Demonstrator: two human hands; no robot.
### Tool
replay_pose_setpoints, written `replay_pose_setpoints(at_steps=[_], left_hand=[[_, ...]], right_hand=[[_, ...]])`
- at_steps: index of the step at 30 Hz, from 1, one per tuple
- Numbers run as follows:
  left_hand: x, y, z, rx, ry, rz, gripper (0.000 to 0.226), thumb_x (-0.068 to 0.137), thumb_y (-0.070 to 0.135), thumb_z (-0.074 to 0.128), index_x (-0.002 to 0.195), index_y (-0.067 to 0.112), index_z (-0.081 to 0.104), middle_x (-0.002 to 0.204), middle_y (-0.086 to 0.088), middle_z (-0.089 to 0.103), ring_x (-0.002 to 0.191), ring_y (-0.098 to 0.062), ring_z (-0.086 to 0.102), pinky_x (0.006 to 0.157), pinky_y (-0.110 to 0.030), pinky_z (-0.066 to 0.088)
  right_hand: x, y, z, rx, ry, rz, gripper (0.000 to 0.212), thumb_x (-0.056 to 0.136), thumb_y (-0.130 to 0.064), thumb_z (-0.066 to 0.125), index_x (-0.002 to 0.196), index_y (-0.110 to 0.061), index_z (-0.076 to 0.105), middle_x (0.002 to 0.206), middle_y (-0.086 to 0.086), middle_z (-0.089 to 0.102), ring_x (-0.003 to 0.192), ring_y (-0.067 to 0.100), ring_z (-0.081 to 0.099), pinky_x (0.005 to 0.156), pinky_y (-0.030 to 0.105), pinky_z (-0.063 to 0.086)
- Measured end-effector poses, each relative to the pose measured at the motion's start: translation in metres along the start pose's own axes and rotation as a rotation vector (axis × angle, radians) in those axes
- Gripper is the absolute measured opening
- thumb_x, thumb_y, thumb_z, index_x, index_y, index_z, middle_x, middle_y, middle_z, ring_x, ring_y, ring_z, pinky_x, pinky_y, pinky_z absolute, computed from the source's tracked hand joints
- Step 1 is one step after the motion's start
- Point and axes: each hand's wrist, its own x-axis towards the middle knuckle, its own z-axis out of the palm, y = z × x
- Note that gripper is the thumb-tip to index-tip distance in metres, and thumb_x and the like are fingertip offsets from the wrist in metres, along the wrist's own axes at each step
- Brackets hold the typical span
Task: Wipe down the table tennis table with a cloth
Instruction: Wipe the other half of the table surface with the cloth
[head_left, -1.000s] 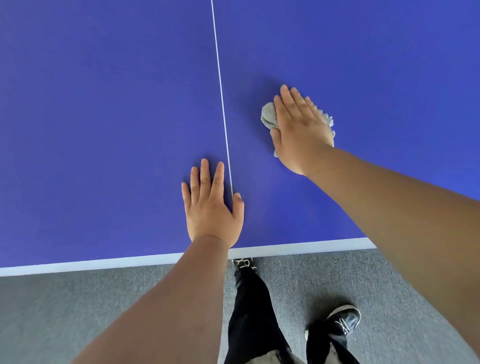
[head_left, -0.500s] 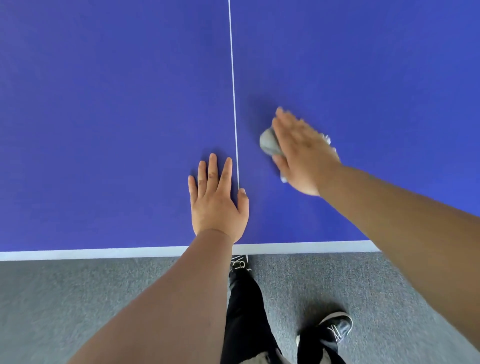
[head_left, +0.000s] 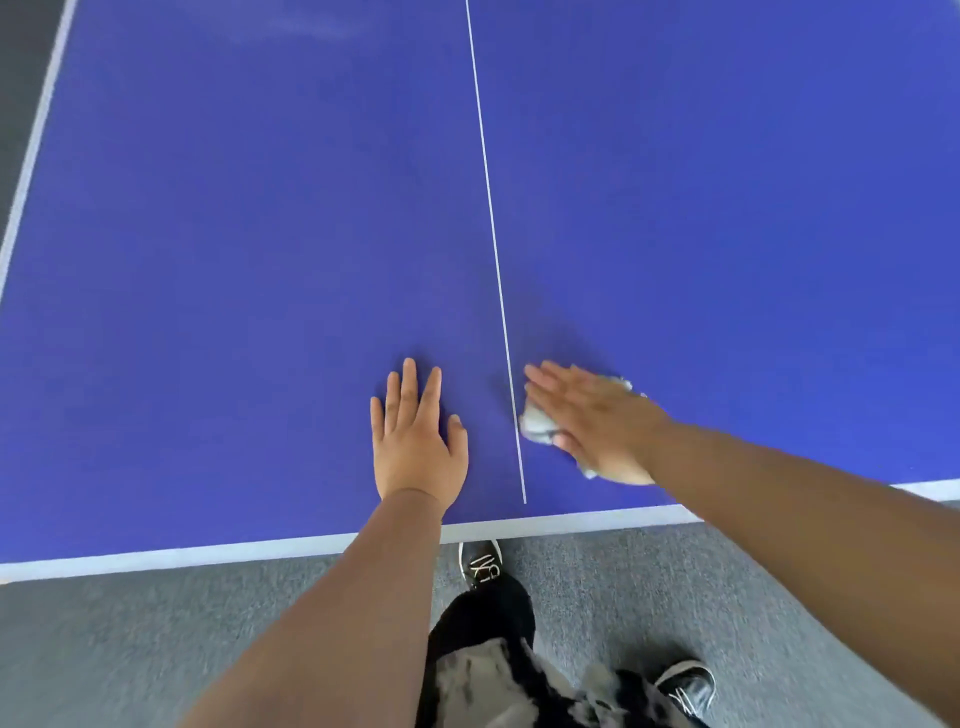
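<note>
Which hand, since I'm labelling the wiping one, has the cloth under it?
The right hand, pressing the grey cloth right of the white centre line; the left hand lies flat on the bare blue table, left of that line.

We count one blue table tennis table (head_left: 234, 260) in front of us, two hands, a left hand (head_left: 415, 447) and a right hand (head_left: 597, 421), two bare forearms, the left forearm (head_left: 337, 623) and the right forearm (head_left: 805, 509), and just one grey cloth (head_left: 537, 423). We make it three white markings on that table: one thin centre line (head_left: 492, 223) and two broad borders, the near edge band (head_left: 208, 555) and the left edge band (head_left: 34, 156). Down below we have two dark shoes, a first shoe (head_left: 480, 564) and a second shoe (head_left: 685, 686), on one stretch of grey carpet (head_left: 130, 649).
</note>
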Motion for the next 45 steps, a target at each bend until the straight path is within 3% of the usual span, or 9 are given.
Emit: replay_pose_setpoints(at_steps=[4,9,13,19,22,30,38,41,45], left_hand=[[0.021,-0.021,-0.004,0.099,-0.028,0.006,0.074,0.095,0.056,0.018,0.165,0.031,0.013,0.174,0.003,0.002,0.160,-0.020,-0.005,0.129,-0.045,-0.003],[0.027,-0.027,-0.003,0.124,-0.042,0.062,0.075,0.097,0.057,0.024,0.165,0.028,0.013,0.174,-0.003,0.002,0.160,-0.027,-0.003,0.129,-0.051,-0.001],[0.029,-0.034,-0.009,0.164,-0.070,0.143,0.076,0.097,0.056,0.022,0.165,0.022,0.015,0.173,-0.010,0.004,0.159,-0.033,-0.001,0.128,-0.054,0.003],[0.061,-0.036,-0.014,0.096,-0.053,0.178,0.073,0.099,0.049,0.035,0.164,0.022,0.018,0.173,-0.007,0.011,0.159,-0.030,0.005,0.129,-0.051,0.005],[0.095,-0.033,-0.018,0.046,0.025,0.035,0.071,0.100,0.049,0.036,0.164,0.023,0.018,0.173,-0.005,0.010,0.160,-0.028,0.003,0.129,-0.046,0.001],[0.177,-0.011,-0.037,0.041,-0.033,0.019,0.070,0.103,0.050,0.036,0.165,0.027,0.012,0.174,-0.001,0.004,0.160,-0.025,-0.003,0.130,-0.046,-0.002],[0.251,0.023,-0.026,0.100,0.070,-0.207,0.076,0.096,0.061,0.020,0.165,0.030,0.009,0.174,0.002,0.000,0.160,-0.024,-0.003,0.129,-0.048,-0.003],[0.251,0.022,-0.024,0.093,0.088,-0.200,0.077,0.095,0.062,0.021,0.165,0.030,0.012,0.174,0.001,0.004,0.160,-0.025,0.000,0.129,-0.049,0.000],[0.251,0.025,-0.029,0.102,0.076,-0.212,0.077,0.095,0.061,0.022,0.165,0.030,0.012,0.174,0.002,0.003,0.160,-0.024,-0.001,0.129,-0.048,0.001]], right_hand=[[0.056,0.011,-0.023,0.072,0.099,0.474,0.080,0.106,-0.049,0.031,0.162,-0.008,-0.010,0.170,0.008,-0.018,0.157,0.025,-0.015,0.129,0.039,-0.003],[-0.014,-0.080,0.035,-0.023,0.059,-0.054,0.075,0.101,-0.052,0.036,0.163,-0.016,0.015,0.173,0.003,0.003,0.159,0.019,-0.003,0.126,0.041,0.004],[-0.021,-0.075,0.036,-0.105,0.034,-0.171,0.068,0.104,-0.043,0.042,0.163,-0.017,0.020,0.173,0.002,0.005,0.159,0.020,0.004,0.127,0.040,0.008],[0.071,0.016,-0.025,0.093,0.140,0.507,0.071,0.107,-0.041,0.032,0.164,-0.011,0.003,0.172,0.003,-0.010,0.159,0.022,-0.007,0.128,0.034,-0.003],[0.101,0.028,-0.038,0.162,0.208,0.627,0.072,0.106,-0.044,0.029,0.164,-0.011,0.001,0.172,0.003,-0.010,0.158,0.020,-0.012,0.127,0.035,-0.007],[0.022,-0.025,0.003,-0.087,0.028,-0.284,0.067,0.104,-0.046,0.042,0.162,-0.015,0.028,0.172,0.002,0.012,0.159,0.022,0.010,0.127,0.042,0.012],[0.183,0.136,-0.094,0.064,0.243,0.455,0.071,0.107,-0.045,0.028,0.163,-0.009,0.002,0.172,0.006,-0.008,0.159,0.022,-0.007,0.127,0.034,-0.005],[0.201,0.129,-0.098,0.030,0.262,0.340,0.071,0.106,-0.045,0.031,0.163,-0.009,0.008,0.172,0.009,-0.001,0.159,0.026,0.001,0.129,0.040,0.003],[0.129,0.074,-0.059,-0.080,0.105,-0.266,0.065,0.105,-0.043,0.035,0.162,-0.013,0.023,0.172,0.007,0.008,0.159,0.026,0.007,0.128,0.045,0.010]])
